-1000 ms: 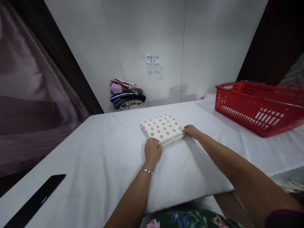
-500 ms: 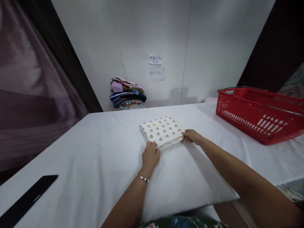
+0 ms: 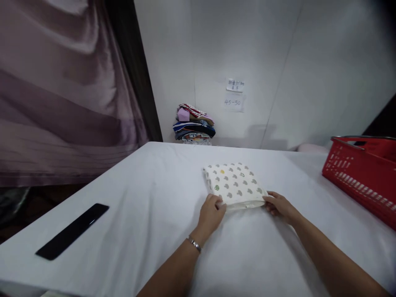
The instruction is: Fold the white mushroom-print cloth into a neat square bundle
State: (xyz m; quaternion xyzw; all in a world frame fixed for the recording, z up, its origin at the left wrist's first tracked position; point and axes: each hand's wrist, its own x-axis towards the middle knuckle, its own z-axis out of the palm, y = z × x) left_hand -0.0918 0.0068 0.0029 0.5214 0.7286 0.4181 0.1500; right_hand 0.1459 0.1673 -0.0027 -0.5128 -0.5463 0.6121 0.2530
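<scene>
Nearest, the left hand (image 3: 211,214) pinches the near left corner of a folded cloth (image 3: 234,185), fingers closed on its edge, a bracelet (image 3: 194,244) on that wrist. The right hand (image 3: 279,205) grips the near right corner the same way. The cloth, white with grey spots, lies flat on the white tabletop (image 3: 139,231), a little right of centre. To handle it well at this point, both corners should be kept level and the layers held together, so the fold stays square and nothing slips out of the stack of layers.

Left of the hands lies a flat black bar (image 3: 72,231); what it is cannot be made out. At the right a red basket (image 3: 361,177) is cut off by the picture edge, its inside unseen. Farther back a pile of folded clothes (image 3: 194,123) stands against the wall, below two paper notes (image 3: 234,94) whose upper writing is too small to read
</scene>
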